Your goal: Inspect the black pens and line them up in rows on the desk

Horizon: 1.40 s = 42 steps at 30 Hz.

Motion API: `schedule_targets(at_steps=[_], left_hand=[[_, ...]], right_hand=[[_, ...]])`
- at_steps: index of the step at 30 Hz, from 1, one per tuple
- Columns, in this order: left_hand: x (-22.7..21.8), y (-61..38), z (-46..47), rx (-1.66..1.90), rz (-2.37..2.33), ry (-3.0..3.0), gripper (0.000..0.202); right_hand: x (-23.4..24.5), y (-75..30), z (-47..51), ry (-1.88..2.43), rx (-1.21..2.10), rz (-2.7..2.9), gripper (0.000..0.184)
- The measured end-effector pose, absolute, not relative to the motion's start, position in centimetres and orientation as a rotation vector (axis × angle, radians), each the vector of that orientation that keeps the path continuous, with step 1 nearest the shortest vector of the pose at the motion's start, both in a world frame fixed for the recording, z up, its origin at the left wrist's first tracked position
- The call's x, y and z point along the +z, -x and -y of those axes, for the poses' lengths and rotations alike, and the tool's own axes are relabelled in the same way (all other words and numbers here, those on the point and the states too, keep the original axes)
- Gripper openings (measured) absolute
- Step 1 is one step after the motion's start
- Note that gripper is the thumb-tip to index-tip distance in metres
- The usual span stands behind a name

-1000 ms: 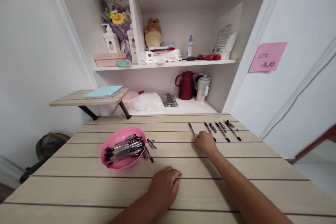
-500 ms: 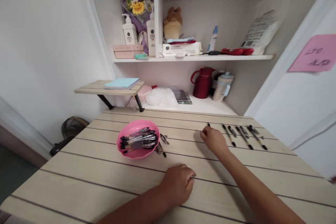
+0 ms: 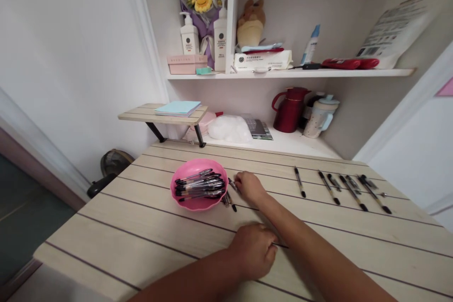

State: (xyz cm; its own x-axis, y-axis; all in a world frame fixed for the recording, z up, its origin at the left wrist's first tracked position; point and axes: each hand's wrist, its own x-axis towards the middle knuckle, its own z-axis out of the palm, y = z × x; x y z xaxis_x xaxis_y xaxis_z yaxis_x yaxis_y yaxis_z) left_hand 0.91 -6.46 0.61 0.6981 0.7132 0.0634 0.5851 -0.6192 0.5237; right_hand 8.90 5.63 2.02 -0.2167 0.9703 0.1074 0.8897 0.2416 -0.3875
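My right hand (image 3: 250, 188) is closed at the fingertips on a short silver-and-black pen part (image 3: 232, 185), just right of the pink bowl (image 3: 198, 206). Several clear pens with black ends (image 3: 200, 184) lie in that bowl. Beside its right rim are loose pen parts (image 3: 230, 202). My left hand (image 3: 253, 251) rests on the table as a curled fist, nearer to me; its palm side is hidden, and nothing sticks out of it. Farther right, a slim black-and-gold pen piece (image 3: 300, 182) lies by itself.
Several long pen pieces (image 3: 329, 188) and short parts (image 3: 352, 183) lie in a row at the table's right. A small raised stand (image 3: 141, 114) holds blue paper (image 3: 178, 107) at the back left. Behind the table are a red jug (image 3: 290, 111) and a cup (image 3: 320, 118).
My right hand has moved left from the row of pen pieces to the parts beside the bowl. A slim pen piece now lies where it was. The view has shifted.
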Motion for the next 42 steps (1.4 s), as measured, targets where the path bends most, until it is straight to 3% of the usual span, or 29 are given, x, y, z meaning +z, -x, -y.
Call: schedule_targets(at_steps=[24,35,42], left_hand=[[1.0,-0.7,6.4,0.406,-1.009,-2.416,0.021],[1.0,-0.8,6.4,0.427,-1.046,-2.389,0.023],[1.0,-1.0,6.4,0.426,-1.066,-2.374,0.024]], right_hand=[[3.9,-7.2,-2.6,1.763,0.119,2.303,0.017],[5.1,-26.1,-4.6,2.219,-0.037,1.694,0.017],[1.7,-28.1,-6.4,2.364,-0.044,1.581,0.019]])
